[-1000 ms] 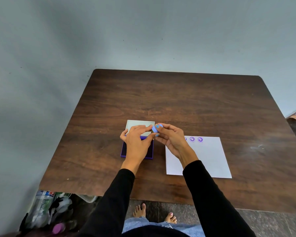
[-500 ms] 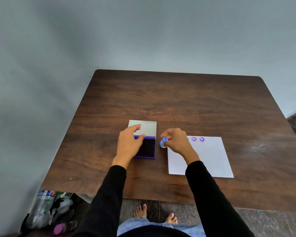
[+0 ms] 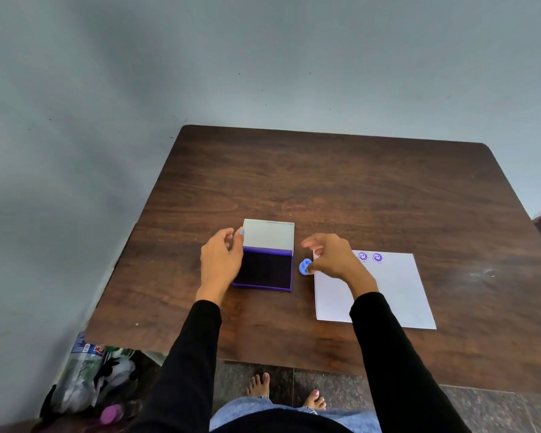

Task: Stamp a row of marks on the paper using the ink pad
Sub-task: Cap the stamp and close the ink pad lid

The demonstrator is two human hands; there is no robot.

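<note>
The ink pad [image 3: 264,270] now lies fully exposed on the desk [image 3: 341,189]. A second ago both hands were bunched over it at the lid; half a second ago they had begun to separate. They are now clear of the dark inking surface, and the pale lid [image 3: 268,234] stands swung back on the far side of the case.

Left hand [image 3: 221,260]: positioned at the left edge of the case, fingers loosely curled, one fingertip touching the lid's left edge. It grips nothing; it appears only to steady the lid.

Right hand [image 3: 331,256]: has moved to the right, over the near-left corner of the paper [image 3: 388,292]. It is closed on the small blue stamp [image 3: 305,266], pinched at the fingertips. The stamp sits in the gap between the ink pad and the paper, near the pad's right edge. Whether its face points down cannot be told.

Paper status: two purple smiley marks [image 3: 370,257] show along the far edge. Further marks to their left may lie under the right hand; this cannot be confirmed.

Assessment: the pad is open and unobstructed, and the stamp is held just beside it. The step in hand is probably re-inking: press the stamp onto the dark surface, then carry it to the paper. The row appears unfinished, with free space on the far edge to the right of the visible marks.
</note>
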